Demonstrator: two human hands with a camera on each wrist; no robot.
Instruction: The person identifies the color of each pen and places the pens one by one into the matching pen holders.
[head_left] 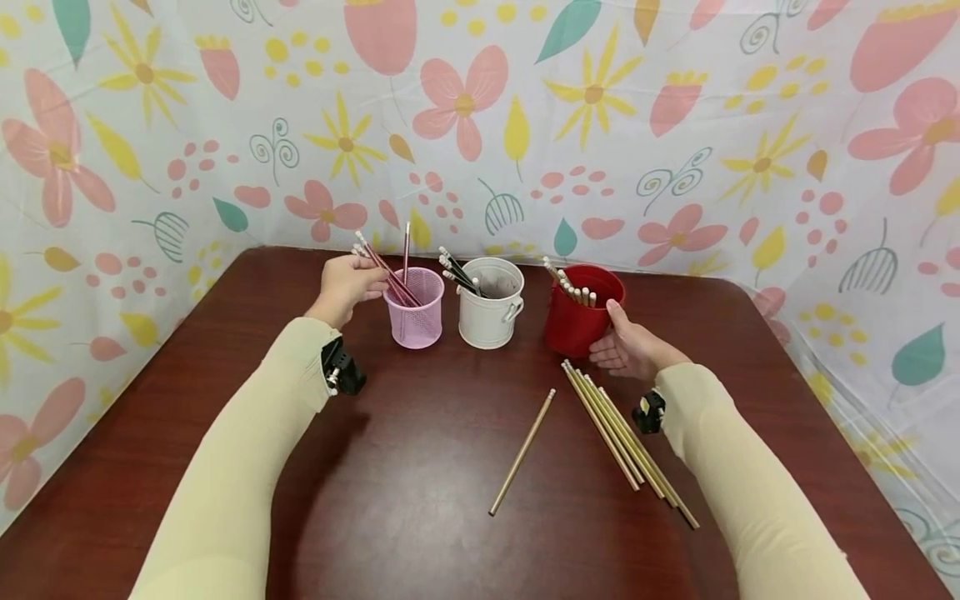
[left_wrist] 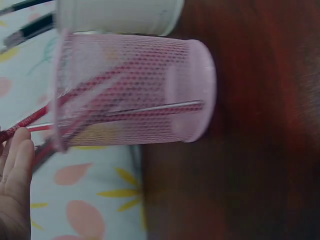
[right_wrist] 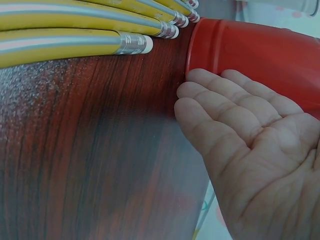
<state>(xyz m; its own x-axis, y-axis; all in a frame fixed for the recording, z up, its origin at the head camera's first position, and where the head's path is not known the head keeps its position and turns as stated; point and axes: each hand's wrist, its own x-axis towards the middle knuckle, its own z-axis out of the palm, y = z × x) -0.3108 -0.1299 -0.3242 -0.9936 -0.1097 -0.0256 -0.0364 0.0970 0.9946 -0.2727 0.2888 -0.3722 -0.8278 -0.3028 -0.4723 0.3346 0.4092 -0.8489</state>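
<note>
My left hand (head_left: 348,285) is at the upper ends of several dark red pencils (head_left: 392,275) that lean in a pink mesh cup (head_left: 417,323). Its fingers seem to pinch some of them; in the left wrist view the thumb is hidden and the fingertips (left_wrist: 22,142) lie over the red shafts. My right hand (head_left: 633,343) is beside a red bucket (head_left: 576,327), palm turned up and fingers nearly straight. The fingers lie against or just in front of the bucket's wall (right_wrist: 260,55). Several white-eraser pencils (head_left: 573,288) lean inside that bucket.
Between the two containers stands a white bucket (head_left: 487,321) holding dark pencils (head_left: 459,273). Several gold pencils (head_left: 622,433) lie on the brown table (head_left: 397,492) near my right forearm, and a single gold pencil (head_left: 522,452) lies to their left. A floral cloth (head_left: 465,192) hangs behind.
</note>
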